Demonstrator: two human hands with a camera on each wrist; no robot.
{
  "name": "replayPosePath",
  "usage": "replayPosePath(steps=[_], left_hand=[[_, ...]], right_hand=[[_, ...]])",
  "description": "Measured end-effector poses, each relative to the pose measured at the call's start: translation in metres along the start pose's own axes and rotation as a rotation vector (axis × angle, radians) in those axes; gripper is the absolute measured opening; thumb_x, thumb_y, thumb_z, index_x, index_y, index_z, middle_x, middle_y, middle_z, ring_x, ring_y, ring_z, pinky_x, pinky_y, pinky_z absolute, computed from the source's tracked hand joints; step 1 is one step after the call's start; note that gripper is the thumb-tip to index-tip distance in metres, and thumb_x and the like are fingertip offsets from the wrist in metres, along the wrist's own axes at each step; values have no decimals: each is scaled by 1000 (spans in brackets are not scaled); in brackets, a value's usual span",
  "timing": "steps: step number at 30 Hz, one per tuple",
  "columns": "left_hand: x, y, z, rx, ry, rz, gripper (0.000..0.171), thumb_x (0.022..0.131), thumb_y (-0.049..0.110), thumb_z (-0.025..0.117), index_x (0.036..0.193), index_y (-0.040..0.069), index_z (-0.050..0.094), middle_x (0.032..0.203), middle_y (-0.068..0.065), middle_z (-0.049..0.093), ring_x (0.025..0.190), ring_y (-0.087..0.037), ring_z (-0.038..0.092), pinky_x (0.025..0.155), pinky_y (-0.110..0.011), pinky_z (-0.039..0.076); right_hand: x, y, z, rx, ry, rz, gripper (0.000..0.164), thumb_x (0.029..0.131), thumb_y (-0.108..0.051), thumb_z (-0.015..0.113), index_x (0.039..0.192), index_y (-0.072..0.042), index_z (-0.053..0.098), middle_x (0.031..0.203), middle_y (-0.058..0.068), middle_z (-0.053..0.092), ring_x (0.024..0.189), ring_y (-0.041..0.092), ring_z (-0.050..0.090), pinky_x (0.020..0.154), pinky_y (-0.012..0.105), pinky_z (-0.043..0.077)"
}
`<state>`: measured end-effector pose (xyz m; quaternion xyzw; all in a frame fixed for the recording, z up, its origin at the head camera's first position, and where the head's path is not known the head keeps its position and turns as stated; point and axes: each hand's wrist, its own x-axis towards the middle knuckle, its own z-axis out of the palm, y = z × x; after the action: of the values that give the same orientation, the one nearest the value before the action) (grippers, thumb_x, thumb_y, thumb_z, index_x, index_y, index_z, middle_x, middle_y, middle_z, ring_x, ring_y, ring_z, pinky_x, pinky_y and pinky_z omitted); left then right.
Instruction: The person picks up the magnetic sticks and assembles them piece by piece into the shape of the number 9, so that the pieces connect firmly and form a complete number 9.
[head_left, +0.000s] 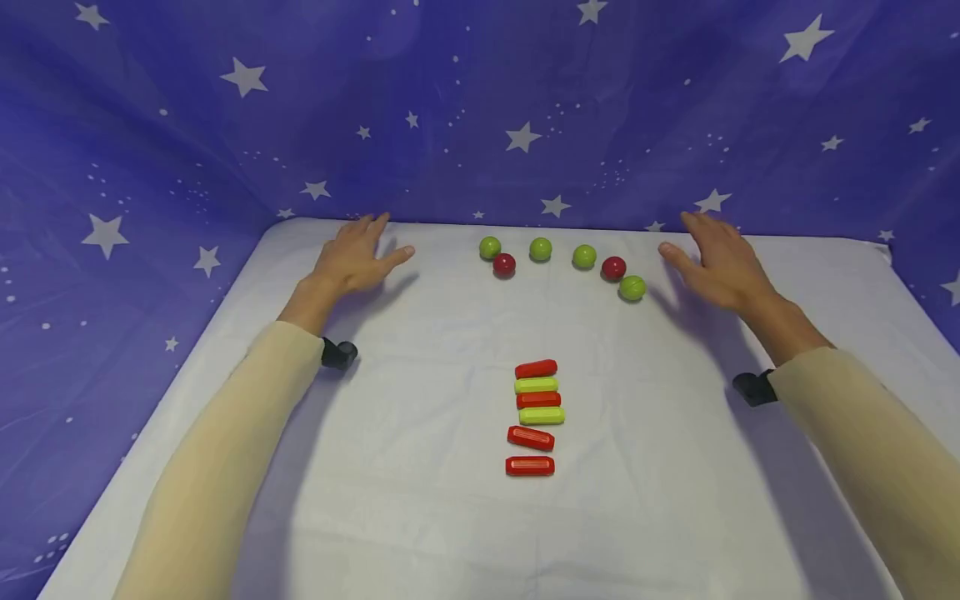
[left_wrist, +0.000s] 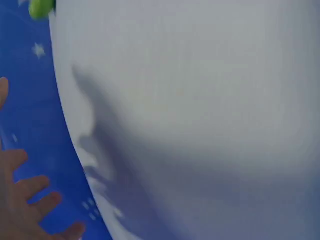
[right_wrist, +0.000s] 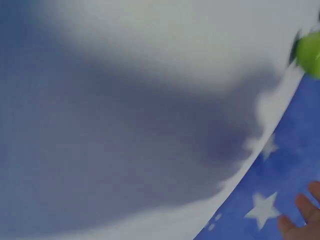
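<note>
Your left hand was unclenched, left of the ball row | right hand, also unclenched, was near its right end

Forward-down head view, closer wrist views, same white tabletop.

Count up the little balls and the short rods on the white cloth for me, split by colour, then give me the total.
Green balls: 4
Dark red balls: 2
Red rods: 4
Yellow-green rods: 2
Total: 12
</note>
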<state>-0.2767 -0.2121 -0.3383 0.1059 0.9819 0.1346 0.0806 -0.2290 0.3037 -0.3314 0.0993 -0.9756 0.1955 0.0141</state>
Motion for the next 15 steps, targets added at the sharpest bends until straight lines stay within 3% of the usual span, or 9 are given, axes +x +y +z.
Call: replayPosePath(steps=[3, 7, 10, 15], left_hand=[[-7, 16, 5, -69, 58, 61, 93, 90, 75, 40, 157, 12, 26, 153, -20, 36, 138, -42, 33, 107, -62, 27], [-19, 40, 15, -168, 90, 151, 80, 90, 66, 53, 146, 10, 46, 127, -14, 61, 109, -30, 60, 92, -52, 44], [-28, 57, 24, -225, 81, 215, 70, 90, 59, 60, 140, 10, 54, 118, -11, 65, 96, -24, 65, 84, -46, 49], [-41, 82, 38, -317, 43, 303, 60, 89, 50, 67, 132, 10, 61, 109, -8, 67, 88, -19, 65, 80, -40, 49]], right_hand=[[-9, -12, 5, 79, 100, -48, 69, 101, -47, 49, 148, 2, 37, 144, 30, 42, 126, 50, 42, 101, 64, 30], [-19, -29, 13, 148, 142, -88, 57, 98, -38, 60, 138, 2, 52, 132, 26, 55, 108, 46, 57, 89, 59, 42], [-24, -37, 19, 181, 124, -103, 54, 96, -34, 65, 135, 1, 56, 132, 24, 56, 107, 44, 59, 88, 58, 46], [-28, -43, 29, 215, 106, -115, 49, 92, -27, 72, 131, 0, 59, 130, 21, 58, 100, 40, 64, 82, 53, 51]])
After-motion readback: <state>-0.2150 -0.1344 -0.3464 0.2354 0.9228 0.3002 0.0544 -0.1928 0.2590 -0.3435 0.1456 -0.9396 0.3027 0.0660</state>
